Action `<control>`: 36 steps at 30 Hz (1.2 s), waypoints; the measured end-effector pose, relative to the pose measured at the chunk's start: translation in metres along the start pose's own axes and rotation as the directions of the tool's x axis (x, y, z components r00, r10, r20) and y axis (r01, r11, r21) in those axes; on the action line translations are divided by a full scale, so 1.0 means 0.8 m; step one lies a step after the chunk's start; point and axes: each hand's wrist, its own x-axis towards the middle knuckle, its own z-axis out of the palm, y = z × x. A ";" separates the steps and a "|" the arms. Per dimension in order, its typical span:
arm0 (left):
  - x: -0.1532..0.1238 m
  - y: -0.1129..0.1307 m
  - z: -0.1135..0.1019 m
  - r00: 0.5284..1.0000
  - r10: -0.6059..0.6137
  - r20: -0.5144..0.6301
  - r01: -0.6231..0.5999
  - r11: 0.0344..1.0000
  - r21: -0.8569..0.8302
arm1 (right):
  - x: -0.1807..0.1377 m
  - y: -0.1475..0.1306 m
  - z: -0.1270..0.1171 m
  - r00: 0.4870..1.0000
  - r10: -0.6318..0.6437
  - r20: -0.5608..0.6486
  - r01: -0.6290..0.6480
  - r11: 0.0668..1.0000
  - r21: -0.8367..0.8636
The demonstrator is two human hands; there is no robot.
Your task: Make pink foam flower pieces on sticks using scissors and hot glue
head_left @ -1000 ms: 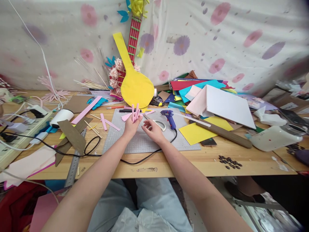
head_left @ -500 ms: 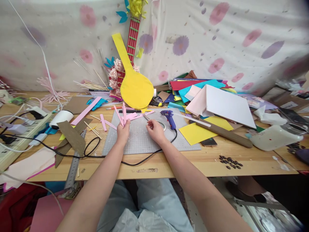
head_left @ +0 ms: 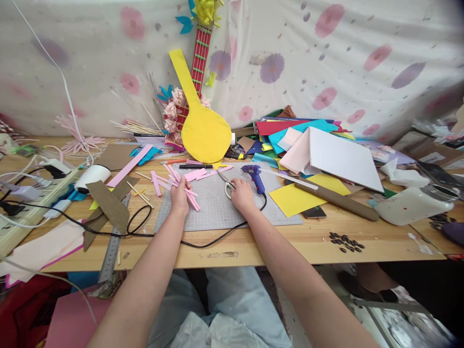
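Note:
My left hand (head_left: 179, 197) is closed around a bundle of narrow pink paper strips (head_left: 192, 198), which stick out on both sides of the fist. My right hand (head_left: 242, 194) grips the pale handles of a pair of scissors (head_left: 228, 189) lying on the grey cutting mat (head_left: 213, 220). The blades point away to the upper left. Just right of that hand a purple hot glue gun (head_left: 256, 178) stands on the mat. More loose pink strips (head_left: 196, 174) and a black pen (head_left: 195, 166) lie beyond my hands.
A yellow lute-shaped cutout (head_left: 206, 133) leans at the back. Coloured sheets (head_left: 300, 135) are piled back right, near a white jar (head_left: 416, 205). The glue gun's black cord (head_left: 213, 244) crosses the front. A power strip (head_left: 36, 205) sits left, and black beads (head_left: 346, 242) lie front right.
The strips in my left hand have tipped from upright to lying crosswise, spreading toward the mat. My right hand has shifted slightly right onto the scissors' handles.

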 end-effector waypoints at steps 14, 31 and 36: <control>-0.010 0.002 -0.003 0.868 0.495 0.045 -0.472 0.791 0.389 | 0.001 -0.001 -0.004 0.987 0.038 -0.157 -0.041 0.999 -0.016; -0.053 -0.025 0.027 0.641 0.127 0.757 -0.765 0.179 0.619 | 0.000 -0.039 -0.001 0.977 0.194 -0.092 0.006 0.404 0.915; -0.030 -0.018 0.012 0.755 0.334 0.565 -0.622 0.089 0.778 | 0.003 -0.028 -0.010 0.971 0.197 -0.137 0.034 0.454 0.890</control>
